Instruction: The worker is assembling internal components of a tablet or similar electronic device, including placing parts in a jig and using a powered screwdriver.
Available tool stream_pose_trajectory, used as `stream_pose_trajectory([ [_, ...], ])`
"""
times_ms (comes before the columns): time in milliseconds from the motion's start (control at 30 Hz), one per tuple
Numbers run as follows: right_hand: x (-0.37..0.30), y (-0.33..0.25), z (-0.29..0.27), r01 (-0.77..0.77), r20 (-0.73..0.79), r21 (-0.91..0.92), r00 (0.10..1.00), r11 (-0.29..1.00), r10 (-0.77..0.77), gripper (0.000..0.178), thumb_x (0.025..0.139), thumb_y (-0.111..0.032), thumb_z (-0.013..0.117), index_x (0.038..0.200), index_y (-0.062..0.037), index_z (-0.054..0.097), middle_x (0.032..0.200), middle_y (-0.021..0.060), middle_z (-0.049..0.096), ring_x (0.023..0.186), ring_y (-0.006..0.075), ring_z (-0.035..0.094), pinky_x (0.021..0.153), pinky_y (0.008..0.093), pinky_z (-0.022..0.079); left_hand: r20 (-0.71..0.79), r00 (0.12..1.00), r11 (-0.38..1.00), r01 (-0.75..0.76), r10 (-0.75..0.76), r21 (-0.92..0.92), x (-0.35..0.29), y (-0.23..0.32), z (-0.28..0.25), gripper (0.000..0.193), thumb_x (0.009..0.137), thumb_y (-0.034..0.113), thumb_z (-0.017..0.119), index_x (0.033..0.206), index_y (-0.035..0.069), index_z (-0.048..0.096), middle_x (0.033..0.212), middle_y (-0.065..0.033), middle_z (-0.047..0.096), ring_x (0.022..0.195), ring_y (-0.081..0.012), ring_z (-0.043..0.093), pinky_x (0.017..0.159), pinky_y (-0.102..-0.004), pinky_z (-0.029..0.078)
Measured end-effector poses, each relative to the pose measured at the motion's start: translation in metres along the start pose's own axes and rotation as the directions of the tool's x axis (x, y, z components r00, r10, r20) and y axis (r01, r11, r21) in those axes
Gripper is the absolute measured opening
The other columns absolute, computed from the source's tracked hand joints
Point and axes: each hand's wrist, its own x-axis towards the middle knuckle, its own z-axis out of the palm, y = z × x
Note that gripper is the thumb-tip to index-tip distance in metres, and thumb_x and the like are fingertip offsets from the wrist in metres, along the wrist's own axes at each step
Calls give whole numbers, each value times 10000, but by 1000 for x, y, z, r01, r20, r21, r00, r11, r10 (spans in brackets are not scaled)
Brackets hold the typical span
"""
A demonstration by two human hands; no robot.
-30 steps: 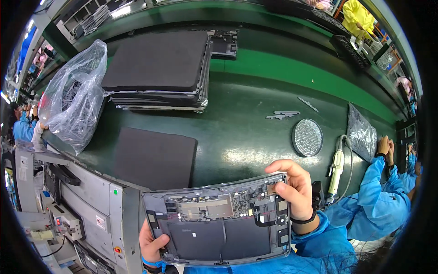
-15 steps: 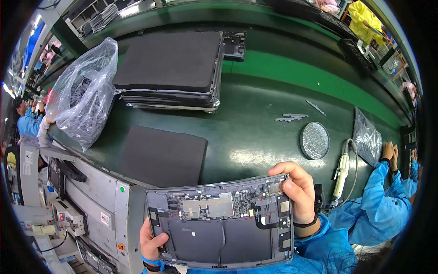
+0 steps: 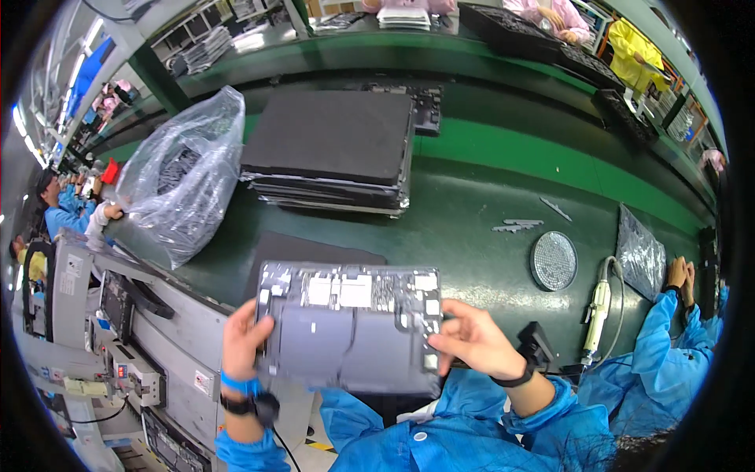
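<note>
Both my hands hold an opened laptop base (image 3: 389,346) in front of my body, its inside facing up. A circuit board runs along its far side, and dark battery panels fill the near part. My left hand (image 3: 244,342) grips the left edge, thumb on top. My right hand (image 3: 478,338) pinches the right edge between thumb and fingers. Beneath and behind the base, a black foam sheet (image 3: 275,250) lies partly hidden on the green bench (image 3: 464,181).
Beyond stand stacked foam-topped panels (image 3: 330,134) and a clear bag of dark parts (image 3: 197,204). Rightward are grey strips (image 3: 517,226), a round dish of small pieces (image 3: 554,261), an electric screwdriver (image 3: 598,315), another plastic bag (image 3: 638,252) and a co-worker's hands (image 3: 680,271). A grey machine (image 3: 177,338) stands left.
The laptop base has moved up and away from my body in both hands, and now covers more of the foam sheet. The whole view has shifted, showing more of the far side.
</note>
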Motion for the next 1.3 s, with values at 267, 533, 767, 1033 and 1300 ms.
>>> stream_pose_trajectory([
  [267, 77, 17, 23, 188, -197, -473, 929, 861, -312, 565, 889, -53, 635, 1398, 11, 399, 632, 92, 656, 518, 168, 655, 502, 304, 535, 33, 795, 440, -368, 605, 819, 111, -48, -50, 325, 815, 112, 736, 1111, 2, 665, 1095, -115, 608, 905, -205, 594, 790, -337, 502],
  [533, 85, 36, 27, 176, -199, -690, 887, 702, -417, 598, 871, -146, 636, 1374, 55, 382, 687, 236, 662, 613, 388, 677, 598, 453, 549, -129, 908, 816, -287, 398, 501, 99, -88, -53, 350, 842, 83, 698, 1165, -31, 626, 1040, -169, 650, 893, -229, 611, 794, -334, 497],
  [767, -28, 10, -53, -116, -361, -796, 879, 594, -313, 720, 806, -127, 681, 1403, 95, 345, 602, 173, 615, 548, 329, 647, 536, 410, 500, -1, 895, 751, -374, 446, 544, 22, -70, 96, 328, 857, 109, 684, 1140, -51, 638, 1043, -173, 644, 803, -225, 631, 702, -309, 507],
  [1033, -77, -48, -66, -227, -223, -972, 836, 55, -501, 640, 789, -172, 737, 1346, 24, 491, 670, 115, 662, 616, 297, 666, 591, 391, 534, 76, 911, 866, -409, 405, 286, 36, -41, 119, 350, 850, 80, 733, 1169, -36, 647, 1037, -116, 673, 874, -152, 656, 759, -279, 553],
  [1300, 128, -128, -21, 471, -92, -564, 781, 679, -618, 609, 857, -123, 710, 1361, 105, 455, 928, 41, 561, 723, 89, 557, 631, 254, 502, 1, 983, 792, -147, 184, -593, 106, 64, 91, 414, 950, 62, 553, 1337, -56, 468, 1280, -217, 568, 1162, -310, 590, 1029, -432, 492],
])
